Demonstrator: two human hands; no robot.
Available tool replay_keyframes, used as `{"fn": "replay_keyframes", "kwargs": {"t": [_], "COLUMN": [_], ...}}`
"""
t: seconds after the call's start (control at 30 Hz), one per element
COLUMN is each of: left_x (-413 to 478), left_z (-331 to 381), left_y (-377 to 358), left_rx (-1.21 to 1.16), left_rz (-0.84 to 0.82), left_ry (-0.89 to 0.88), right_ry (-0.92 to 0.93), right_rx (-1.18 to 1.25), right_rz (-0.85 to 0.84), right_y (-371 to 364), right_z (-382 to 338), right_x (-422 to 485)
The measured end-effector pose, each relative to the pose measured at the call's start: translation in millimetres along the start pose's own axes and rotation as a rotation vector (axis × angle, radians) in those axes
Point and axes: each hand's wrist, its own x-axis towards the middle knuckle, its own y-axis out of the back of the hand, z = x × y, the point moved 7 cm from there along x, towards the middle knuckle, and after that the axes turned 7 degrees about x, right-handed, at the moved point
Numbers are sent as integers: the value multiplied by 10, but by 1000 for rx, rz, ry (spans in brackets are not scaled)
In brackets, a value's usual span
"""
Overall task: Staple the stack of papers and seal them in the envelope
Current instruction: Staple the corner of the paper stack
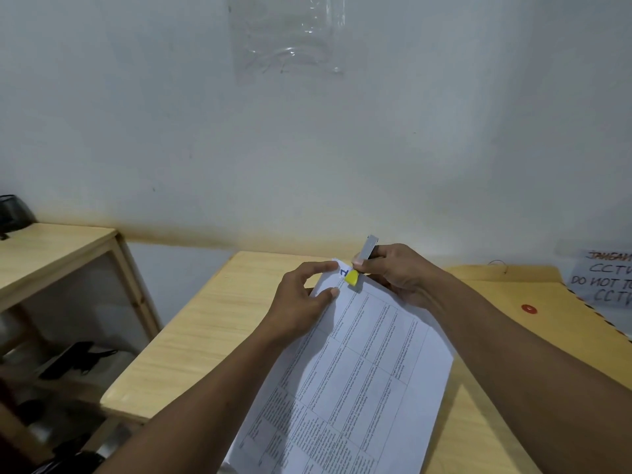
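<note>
Stapling is the step in hand. The stack of papers (pixel 359 364) lies slanted across the table (pixel 205 319), its top corner toward the wall and its lower end running out of the bottom of the view. The left hand (pixel 304 299) pinches that corner's left edge between thumb and forefinger, steadying the sheets. The right hand (pixel 400 275) grasps a small stapler (pixel 353 278), its yellow nose set over the same corner and its metal tail pointing up and away. Whether a staple has gone in cannot be told, because the nose covers the spot.

In my judgement the next move calls for a firm squeeze with the sheets kept square. The stapler must then be put down and the envelope fetched. The envelope (pixel 506 302) lies flat on the right side of the table beyond the right forearm, its red closure button showing, untouched.

The table's left edge runs near the left forearm, and a shelf unit (pixel 61 248) stands across a gap. Bare tabletop left of the papers gives working room. The rear edge meets the wall just past the hands. A handwritten sign (pixel 605 278) leans behind the envelope.
</note>
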Motion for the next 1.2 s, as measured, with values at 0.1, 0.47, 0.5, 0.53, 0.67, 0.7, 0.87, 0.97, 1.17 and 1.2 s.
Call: {"fn": "replay_keyframes", "kwargs": {"t": [0.1, 0.47, 0.5, 0.53, 0.67, 0.7, 0.87, 0.97, 1.17, 1.2], "left_x": [3, 5, 0, -1, 17, 25, 76, 138, 259, 286], "left_z": [3, -129, -147, -158, -204, -228, -391, -520, -689, -710], "left_y": [5, -23, -29, -34, -5, 12, 79, 136, 87, 52], "left_rx": [16, -37, -43, -50, -47, -39, -40, 19, 169, 181], "left_rz": [5, -3, -1, 2, 12, 13, 82, 203, 278, 259], "left_ry": [-3, 32, 31, 29, 39, 47, 105, 179, 303, 309], "right_ry": [6, 135, 153, 167, 111, 82, 246, 269, 186, 180], "right_rx": [6, 32, 50, 67, 109, 114, -138, -417, -1187, -1203], "right_rz": [-3, -38, -23, -4, -28, -79, 199, 334, 51, 45], "right_y": [-4, -82, -92, -98, -96, -125, 123, 369, 394, 395], "right_z": [6, 29, 52, 82, 201, 200, -122, -259, 20, 79], "right_x": [21, 20, 11, 14, 31, 18, 94, 122, 157, 153]}}
